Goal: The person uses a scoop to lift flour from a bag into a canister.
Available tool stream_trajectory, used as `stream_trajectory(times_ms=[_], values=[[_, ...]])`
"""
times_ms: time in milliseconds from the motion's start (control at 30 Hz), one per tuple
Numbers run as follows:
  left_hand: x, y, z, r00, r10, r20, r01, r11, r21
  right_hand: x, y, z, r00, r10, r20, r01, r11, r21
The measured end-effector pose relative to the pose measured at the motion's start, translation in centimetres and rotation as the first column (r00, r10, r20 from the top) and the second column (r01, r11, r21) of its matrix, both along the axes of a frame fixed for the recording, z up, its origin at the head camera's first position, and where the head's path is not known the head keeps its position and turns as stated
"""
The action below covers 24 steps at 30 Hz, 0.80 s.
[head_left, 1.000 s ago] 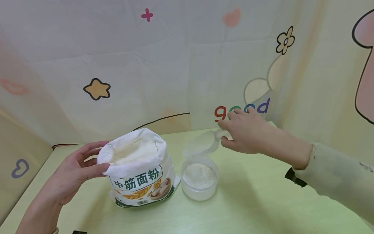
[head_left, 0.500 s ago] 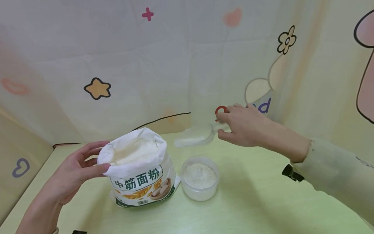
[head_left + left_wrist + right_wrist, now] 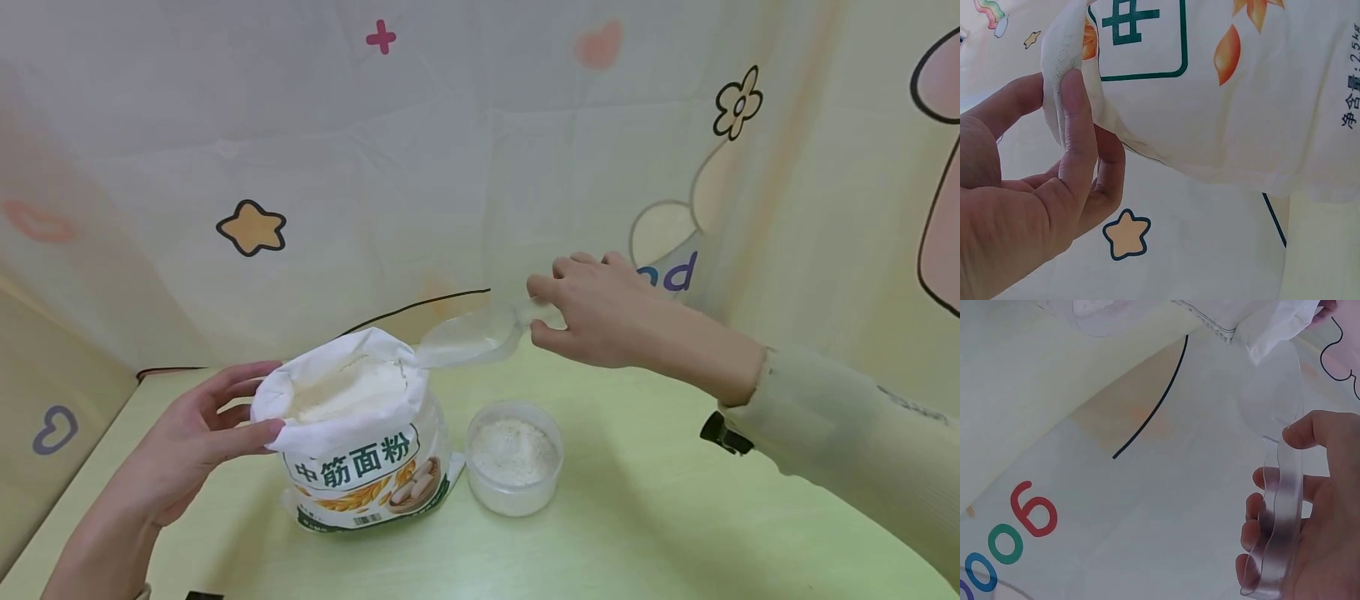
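Note:
An open white bag of flour stands on the table, its rim folded outward and flour showing inside. My left hand pinches the left side of that rim; in the left wrist view the thumb and fingers hold the folded edge. By its handle, my right hand grips a clear plastic scoop. The scoop's tip is at the right edge of the bag's mouth, and no flour is visible in it. In the right wrist view the fingers wrap the wavy handle.
A round clear tub with flour in it stands just right of the bag. Behind the pale green table hangs a printed curtain with a star, hearts and letters. Another curtain side rises at the right.
My right hand has moved left and up, carrying the scoop from above the tub to the bag's rim. The left hand, bag and tub have stayed in place.

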State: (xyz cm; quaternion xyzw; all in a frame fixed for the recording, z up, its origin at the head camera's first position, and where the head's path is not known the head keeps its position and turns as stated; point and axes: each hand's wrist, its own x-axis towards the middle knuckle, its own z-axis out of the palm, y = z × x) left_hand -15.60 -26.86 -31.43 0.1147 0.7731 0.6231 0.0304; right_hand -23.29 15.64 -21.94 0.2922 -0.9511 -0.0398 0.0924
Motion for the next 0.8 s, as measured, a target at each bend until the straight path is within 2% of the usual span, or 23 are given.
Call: stream_trajectory(times_ms=[300,600,800], values=[[0.0,0.1,0.0,1.0,0.014,0.023,-0.014,1.0,-0.002,-0.1,-1.4,0.7,0.999,0.052,-0.006,-0.052,0.998,0.044],[0.1,0.2,0.0,1.0,0.016,0.016,-0.016,1.0,0.009,0.0,-3.0,0.9,0.996,0.092,-0.007,-0.09,0.991,0.103],[0.1,0.2,0.1,1.0,0.011,0.005,-0.011,1.0,0.02,0.0,-3.8,1.2,0.99,0.134,-0.052,-0.124,0.98,0.154]])
